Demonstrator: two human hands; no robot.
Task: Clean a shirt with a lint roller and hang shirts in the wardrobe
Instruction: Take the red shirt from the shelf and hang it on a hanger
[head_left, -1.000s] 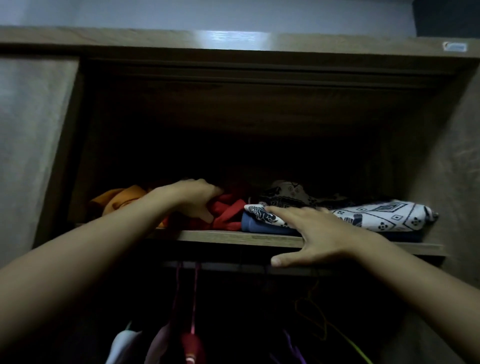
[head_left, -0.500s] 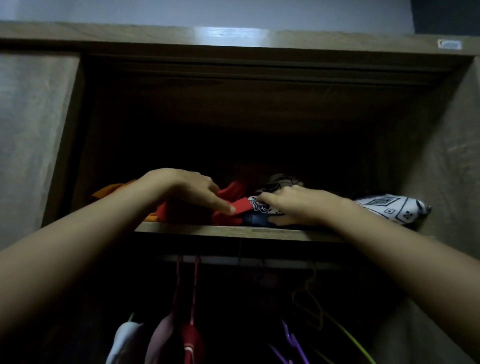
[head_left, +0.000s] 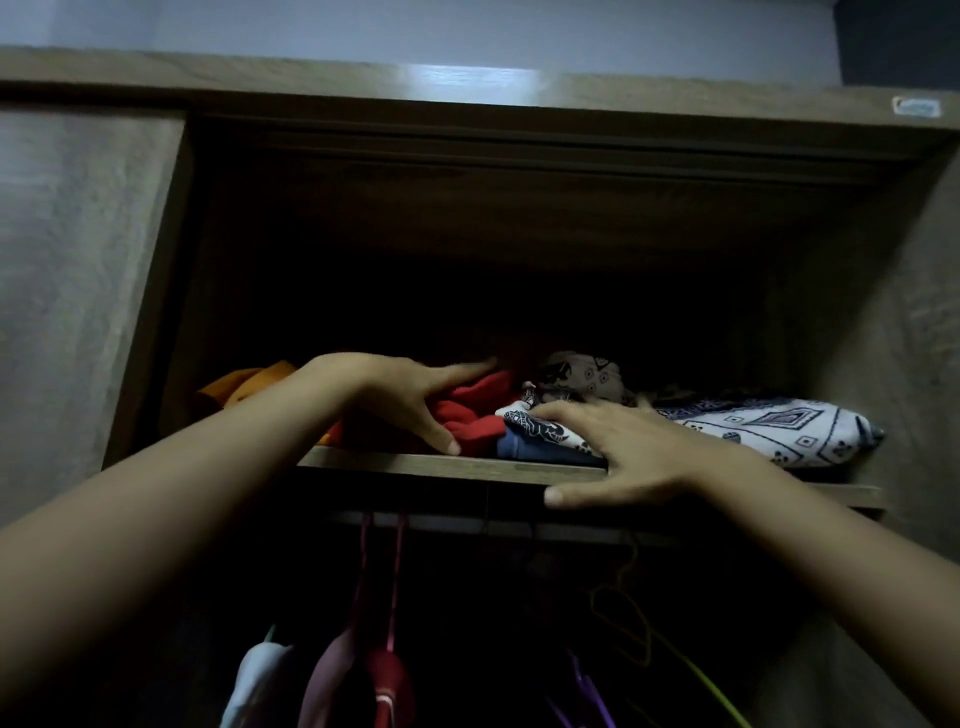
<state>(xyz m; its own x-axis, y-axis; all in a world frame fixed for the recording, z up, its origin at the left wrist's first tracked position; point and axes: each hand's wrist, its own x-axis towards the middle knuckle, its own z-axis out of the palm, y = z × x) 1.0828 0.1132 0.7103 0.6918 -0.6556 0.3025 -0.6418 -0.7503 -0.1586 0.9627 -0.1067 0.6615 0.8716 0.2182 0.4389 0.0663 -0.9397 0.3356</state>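
Folded clothes lie on the wardrobe's upper shelf (head_left: 415, 462). My left hand (head_left: 410, 395) rests on a red garment (head_left: 478, 418), fingers spread over its top and thumb down its front. My right hand (head_left: 623, 452) lies flat with fingers apart on a white patterned garment (head_left: 769, 431), thumb below the shelf edge. A blue garment (head_left: 524, 449) sits under the patterned one. An orange garment (head_left: 249, 384) lies at the left and a beige patterned one (head_left: 582, 374) behind. No lint roller is in view.
Below the shelf runs a hanging rail (head_left: 571, 532). Pink hangers (head_left: 363, 597) carry white (head_left: 260, 670), pink (head_left: 332, 670) and red (head_left: 389, 680) garments. Bare yellow (head_left: 628, 613) and purple (head_left: 582, 691) hangers hang to the right. Wardrobe side panels stand on both sides.
My right hand has opened from a bunched hold on the patterned garment and slid down to the shelf edge. My left hand's fingers have spread over the red garment.
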